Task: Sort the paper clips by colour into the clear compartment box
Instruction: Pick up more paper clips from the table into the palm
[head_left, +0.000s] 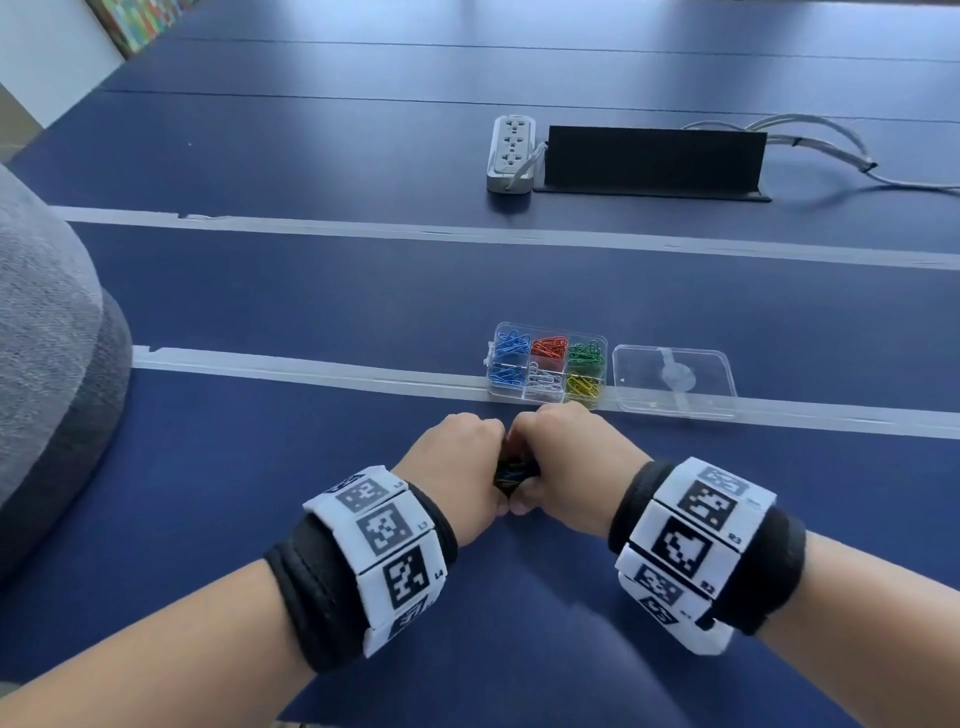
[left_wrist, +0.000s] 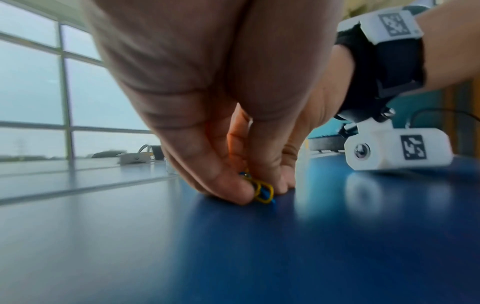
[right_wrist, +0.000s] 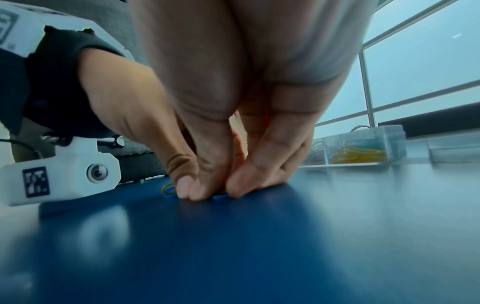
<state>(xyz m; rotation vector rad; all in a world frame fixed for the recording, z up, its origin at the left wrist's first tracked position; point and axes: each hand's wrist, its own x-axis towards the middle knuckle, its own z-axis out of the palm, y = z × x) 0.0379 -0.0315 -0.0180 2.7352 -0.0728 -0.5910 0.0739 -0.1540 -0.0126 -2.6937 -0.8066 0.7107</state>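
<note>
The clear compartment box (head_left: 550, 331) lies open on the blue table and holds blue, red, green, white and yellow clips in separate cells. Just in front of it, a small dark heap of mixed paper clips (head_left: 511, 475) sits between my two hands. My left hand (head_left: 475, 457) and right hand (head_left: 558, 457) are curled against each other around the heap. In the left wrist view, the left fingers (left_wrist: 233, 189) pinch yellow and blue clips (left_wrist: 263, 192) on the table. In the right wrist view, the right fingertips (right_wrist: 239, 189) bear down on a blue clip (right_wrist: 221, 197).
The box's clear lid (head_left: 675, 382) lies flat just to the right of the box. Further back are a white power strip (head_left: 511, 153), a black cable flap (head_left: 654, 161) and grey cables. A grey cushion (head_left: 47, 338) is at the left edge. Pale tape lines cross the table.
</note>
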